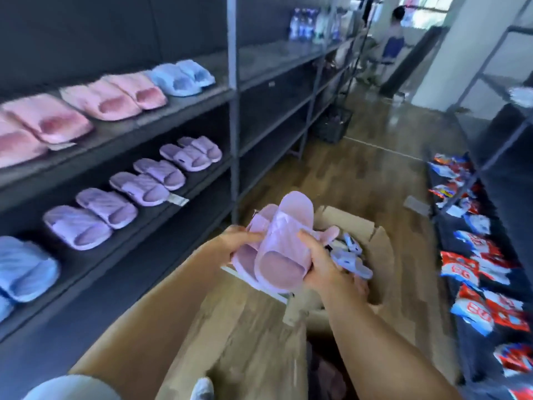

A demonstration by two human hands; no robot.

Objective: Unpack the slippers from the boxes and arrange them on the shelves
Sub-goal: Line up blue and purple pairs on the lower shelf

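Observation:
Both my hands hold a pair of light purple slippers (284,241) above an open cardboard box (377,255) on the floor. My left hand (239,238) grips the pair's left side. On the right side, my right hand (323,264) curls round the front slipper. More slippers (352,258), pale blue-grey, lie inside the box. On the dark shelves (173,108) to my left stand pink slippers (112,96) and blue slippers (181,76) on the upper level, and purple slippers (138,189) with a blue pair (23,267) one level down.
A second cardboard box (245,342) lies near my feet. Red, white and blue packets (473,284) cover a low dark shelf on the right. A dark basket (334,125) stands on the wooden floor farther along the aisle, and a person (393,39) stands at its far end.

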